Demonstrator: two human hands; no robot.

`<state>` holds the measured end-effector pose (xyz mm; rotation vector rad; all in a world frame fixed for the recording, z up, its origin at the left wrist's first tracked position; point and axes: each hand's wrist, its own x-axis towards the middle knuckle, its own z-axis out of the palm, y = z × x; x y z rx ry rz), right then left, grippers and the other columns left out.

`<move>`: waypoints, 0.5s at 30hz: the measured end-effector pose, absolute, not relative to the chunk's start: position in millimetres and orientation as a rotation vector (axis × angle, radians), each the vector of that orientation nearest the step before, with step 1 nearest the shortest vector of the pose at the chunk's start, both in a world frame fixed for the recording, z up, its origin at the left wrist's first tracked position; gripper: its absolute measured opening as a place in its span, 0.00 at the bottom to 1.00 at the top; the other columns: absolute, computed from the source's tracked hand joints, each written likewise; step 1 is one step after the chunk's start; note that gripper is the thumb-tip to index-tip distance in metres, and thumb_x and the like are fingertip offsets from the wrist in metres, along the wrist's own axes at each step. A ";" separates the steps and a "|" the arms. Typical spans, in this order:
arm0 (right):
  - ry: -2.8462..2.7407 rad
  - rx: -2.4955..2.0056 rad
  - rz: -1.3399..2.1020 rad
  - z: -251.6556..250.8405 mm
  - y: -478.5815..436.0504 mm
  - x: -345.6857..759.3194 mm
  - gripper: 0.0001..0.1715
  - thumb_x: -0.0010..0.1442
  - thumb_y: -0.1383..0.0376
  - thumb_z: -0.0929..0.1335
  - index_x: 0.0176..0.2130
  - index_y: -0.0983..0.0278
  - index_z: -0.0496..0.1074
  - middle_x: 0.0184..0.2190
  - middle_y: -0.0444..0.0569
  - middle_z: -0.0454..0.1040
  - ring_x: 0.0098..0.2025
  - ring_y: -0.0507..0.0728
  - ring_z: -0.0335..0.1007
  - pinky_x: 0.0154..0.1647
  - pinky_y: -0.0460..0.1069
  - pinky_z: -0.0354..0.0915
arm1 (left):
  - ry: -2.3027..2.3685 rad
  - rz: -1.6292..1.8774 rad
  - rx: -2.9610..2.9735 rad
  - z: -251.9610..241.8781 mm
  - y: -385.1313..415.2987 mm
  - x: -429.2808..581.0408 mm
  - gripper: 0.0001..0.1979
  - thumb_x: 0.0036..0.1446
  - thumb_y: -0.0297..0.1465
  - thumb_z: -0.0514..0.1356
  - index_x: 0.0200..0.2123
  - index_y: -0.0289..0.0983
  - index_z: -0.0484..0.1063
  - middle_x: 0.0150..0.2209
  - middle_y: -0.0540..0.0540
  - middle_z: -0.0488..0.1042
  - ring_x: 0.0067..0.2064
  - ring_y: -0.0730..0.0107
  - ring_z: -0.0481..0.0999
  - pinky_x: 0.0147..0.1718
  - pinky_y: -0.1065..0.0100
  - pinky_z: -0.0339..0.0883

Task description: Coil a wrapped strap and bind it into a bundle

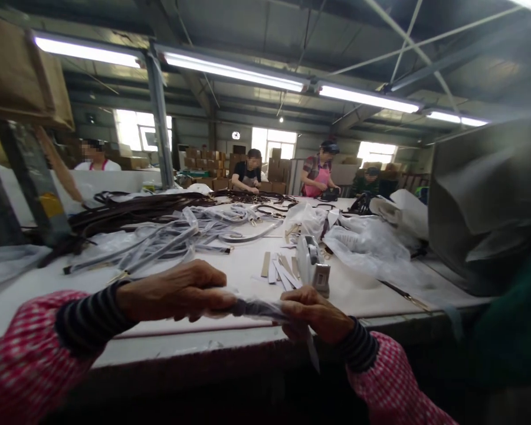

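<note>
My left hand and my right hand both grip a narrow strap wrapped in a clear plastic sleeve, held level above the near edge of the white worktable. Each hand's fingers are closed around one end of the sleeve. Just beyond my right hand stands a white tape dispenser, with several short paper strips lying beside it. A heap of plastic-sleeved straps lies farther back on the left.
Dark brown belts are piled at the back left. Loose clear plastic bags lie at the right. A grey bag stands at the far right. Other people work at the far end of the table, with stacked cartons behind them.
</note>
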<state>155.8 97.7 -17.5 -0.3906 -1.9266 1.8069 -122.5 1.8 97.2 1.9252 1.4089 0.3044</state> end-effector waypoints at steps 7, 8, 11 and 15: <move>-1.987 -0.447 1.899 -14.5 76.1 137.3 0.30 0.62 0.46 0.71 0.28 0.71 0.72 0.20 0.49 0.74 0.15 0.47 0.62 0.14 0.41 0.53 | 1.408 0.080 2.481 101.7 -7.7 -109.0 0.24 0.66 0.50 0.54 0.27 0.37 0.69 0.26 0.49 0.69 0.33 0.64 0.70 0.34 0.68 0.58; -1.988 -0.447 1.888 -14.0 74.6 133.8 0.30 0.62 0.46 0.71 0.28 0.70 0.72 0.20 0.49 0.74 0.15 0.47 0.62 0.14 0.41 0.52 | 1.411 0.096 2.494 100.2 -7.7 -106.6 0.24 0.65 0.50 0.54 0.27 0.37 0.69 0.26 0.48 0.69 0.33 0.64 0.70 0.33 0.68 0.58; -1.982 -0.432 1.875 -11.5 71.3 125.2 0.29 0.63 0.46 0.70 0.28 0.69 0.71 0.21 0.48 0.74 0.17 0.47 0.63 0.15 0.41 0.53 | 1.360 0.201 2.417 94.2 -6.7 -102.0 0.25 0.65 0.52 0.55 0.26 0.38 0.70 0.23 0.49 0.68 0.28 0.65 0.70 0.29 0.69 0.57; -2.012 -0.430 1.793 -9.1 68.2 117.4 0.29 0.65 0.46 0.69 0.28 0.69 0.71 0.19 0.46 0.72 0.17 0.47 0.61 0.16 0.42 0.52 | 1.260 0.307 2.316 81.3 -2.7 -104.0 0.27 0.65 0.54 0.53 0.25 0.39 0.69 0.20 0.49 0.69 0.24 0.67 0.69 0.23 0.71 0.57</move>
